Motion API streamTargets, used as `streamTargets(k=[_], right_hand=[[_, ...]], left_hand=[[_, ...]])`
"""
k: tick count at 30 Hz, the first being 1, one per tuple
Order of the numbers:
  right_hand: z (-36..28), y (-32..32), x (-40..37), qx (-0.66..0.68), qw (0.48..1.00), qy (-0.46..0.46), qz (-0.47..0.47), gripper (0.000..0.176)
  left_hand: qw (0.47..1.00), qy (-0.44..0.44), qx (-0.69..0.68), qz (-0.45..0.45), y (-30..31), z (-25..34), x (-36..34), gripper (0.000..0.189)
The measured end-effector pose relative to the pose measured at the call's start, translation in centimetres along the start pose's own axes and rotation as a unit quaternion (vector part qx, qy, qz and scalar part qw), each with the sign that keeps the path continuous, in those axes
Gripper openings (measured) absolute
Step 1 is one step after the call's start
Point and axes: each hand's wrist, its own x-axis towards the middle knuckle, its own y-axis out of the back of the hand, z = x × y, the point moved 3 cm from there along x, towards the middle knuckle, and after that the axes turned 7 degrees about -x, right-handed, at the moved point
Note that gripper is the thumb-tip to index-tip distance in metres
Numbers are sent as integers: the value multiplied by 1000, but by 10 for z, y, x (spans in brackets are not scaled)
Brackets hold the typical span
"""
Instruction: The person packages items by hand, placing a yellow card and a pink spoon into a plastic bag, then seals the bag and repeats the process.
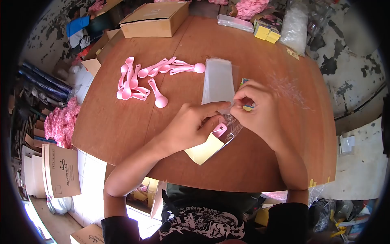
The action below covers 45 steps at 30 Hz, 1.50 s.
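Observation:
My left hand (189, 124) is closed on a clear plastic bag (234, 127), its index finger stretched along the bag's mouth. Inside the bag are a yellow card (203, 151) and a pink spoon (220, 129), of which only the handle end shows. The fingers of my right hand (260, 107) pinch the bag's upper edge; what lies exactly between the fingertips is too small to make out. Just beyond both hands lies a stack of clear bags (218, 79). Partly hidden under my right hand is a small printed card (244, 81).
Several pink spoons (127, 87) lie in a loose group at the left, with one spoon (159, 97) apart. Clear plastic strips (290, 88) are scattered at right. A cardboard box (154, 20) and yellow card stacks (267, 31) stand at the back. A person (77, 30) is at far left.

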Motion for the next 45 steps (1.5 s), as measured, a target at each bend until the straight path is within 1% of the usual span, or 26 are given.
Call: streamTargets(k=[1,3,4,5,6,7,8,9,11,12,13,14,15,16,17,19,21,23,25,26,28,32,34,37,42,45], right_hand=[[3,1,2,-2,1000,0,1,14],[17,9,5,58,995,-62,48,10],[23,18,6,100,983,-154,31,5],[28,32,10,169,963,-203,48,5],[34,47,15,237,937,-249,64,6],[39,66,23,305,927,-208,69,7],[49,87,30,372,910,-166,73,9],[68,103,33,371,911,-164,72,9],[115,120,31,600,793,-103,-42,8],[167,119,24,329,904,-255,-96,10],[212,116,12,22,914,-380,-139,13],[226,106,-1,19,916,-378,-135,13],[229,105,-11,-157,939,-308,-3,17],[221,107,-20,-322,912,-221,126,21],[204,102,-17,-322,914,-214,124,21],[142,83,-11,-202,950,-188,147,25],[104,55,-9,41,985,-165,23,25],[57,31,-11,220,949,-181,-131,27],[23,13,-12,192,960,-126,-160,21],[15,6,-15,192,960,-127,-159,21],[8,-4,-19,310,920,-196,-136,16],[12,-6,-25,323,907,-240,-123,15],[21,-6,-30,320,911,-235,-115,15],[28,-6,-33,318,915,-229,-96,15],[39,-10,-39,324,914,-231,-78,15],[46,-11,-42,381,896,-216,-72,13]], left_hand=[[1000,-8,-13,12,0,0,0,34],[999,-17,-28,23,-1,-3,-2,34],[994,7,-97,40,-1,-7,-3,34],[984,30,-166,58,-1,-11,-3,34],[983,34,-169,56,2,-5,-2,35],[983,32,-170,57,1,-5,-1,35],[972,10,-214,96,2,-6,1,33],[957,-11,-257,133,3,-6,2,31],[961,-9,-243,133,5,-5,2,32],[961,-6,-235,144,5,-6,1,32],[961,-5,-228,155,5,-6,2,31],[961,-11,-229,154,4,-8,3,31],[959,-15,-227,166,4,-10,4,31],[957,-18,-226,180,5,-13,4,31],[956,-20,-226,187,7,-13,4,31],[965,-14,-191,177,8,-13,3,31],[963,-2,-205,176,6,-15,3,30],[960,5,-218,173,5,-18,5,30],[960,-11,-228,160,4,-21,5,30],[961,-11,-228,159,3,-18,5,30],[945,-15,-282,165,2,-10,4,32],[947,-49,-277,157,2,-18,6,36],[955,9,-271,120,1,-24,7,31],[954,54,-277,102,1,-36,9,26],[951,72,-279,114,1,-44,10,19],[954,75,-272,105,1,-45,10,19]])
